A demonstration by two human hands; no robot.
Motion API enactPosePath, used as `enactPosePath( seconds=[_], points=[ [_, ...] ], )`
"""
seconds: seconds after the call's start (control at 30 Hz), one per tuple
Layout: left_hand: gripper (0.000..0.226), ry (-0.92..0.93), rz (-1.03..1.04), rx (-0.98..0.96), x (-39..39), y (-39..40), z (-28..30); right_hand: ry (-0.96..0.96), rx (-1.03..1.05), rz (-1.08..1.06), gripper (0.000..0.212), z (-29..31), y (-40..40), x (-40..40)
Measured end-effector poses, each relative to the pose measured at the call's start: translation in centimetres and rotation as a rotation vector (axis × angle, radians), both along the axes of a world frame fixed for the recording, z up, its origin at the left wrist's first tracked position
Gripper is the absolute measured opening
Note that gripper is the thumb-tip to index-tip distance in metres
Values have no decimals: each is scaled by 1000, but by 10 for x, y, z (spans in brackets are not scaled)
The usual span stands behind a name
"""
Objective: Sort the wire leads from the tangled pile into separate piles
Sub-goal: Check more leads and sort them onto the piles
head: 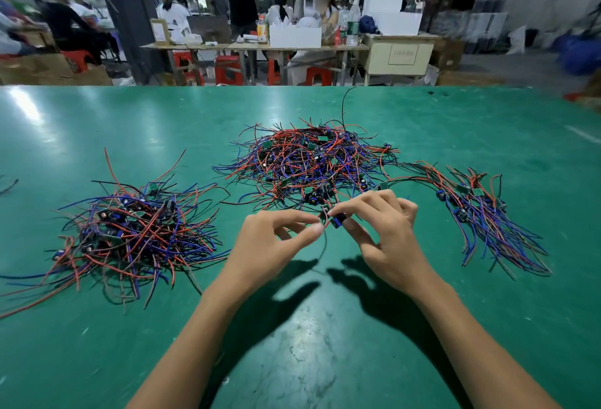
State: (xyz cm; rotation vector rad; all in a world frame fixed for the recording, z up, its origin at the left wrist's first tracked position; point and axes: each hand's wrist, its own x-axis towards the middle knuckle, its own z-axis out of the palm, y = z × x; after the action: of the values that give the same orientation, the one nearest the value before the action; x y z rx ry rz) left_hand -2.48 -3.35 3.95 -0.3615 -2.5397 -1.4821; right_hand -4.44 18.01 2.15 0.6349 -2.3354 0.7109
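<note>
A big tangled pile of red, blue and black wire leads with small green boards lies at the middle of the green table. A looser pile sits to the left, and a combed-out pile lies to the right. Just in front of the middle pile, my left hand pinches a wire lead with thumb and forefinger. My right hand pinches a small dark component of the same lead. A thin black wire hangs down between the two hands.
The table's far edge runs across the view. Beyond it stand red stools, another workbench with boxes and bottles, and several people. A stray wire end lies at the left edge.
</note>
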Motion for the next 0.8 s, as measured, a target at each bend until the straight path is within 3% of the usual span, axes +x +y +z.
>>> enactPosePath(
  seconds=[0.2, 0.37, 0.57, 0.7, 0.8],
  points=[
    [4, 67, 10, -84, -3, -8, -6, -11, -77, -53, 23, 5, 1, 1],
    [15, 144, 38, -228, -2, -12, -1, -18, -193, -33, 18, 7, 3, 3],
    [18, -157, -229, 170, 1, 0, 6, -41, -238, 182, 14, 6, 1, 3],
    [12, -171, -230, 269, 1, 2, 4, -94, -268, 214, 21, 3, -6, 6],
    [18, -105, -107, 380, -3, -11, 11, -161, -286, 174, 36, 0, -9, 5]
  ],
)
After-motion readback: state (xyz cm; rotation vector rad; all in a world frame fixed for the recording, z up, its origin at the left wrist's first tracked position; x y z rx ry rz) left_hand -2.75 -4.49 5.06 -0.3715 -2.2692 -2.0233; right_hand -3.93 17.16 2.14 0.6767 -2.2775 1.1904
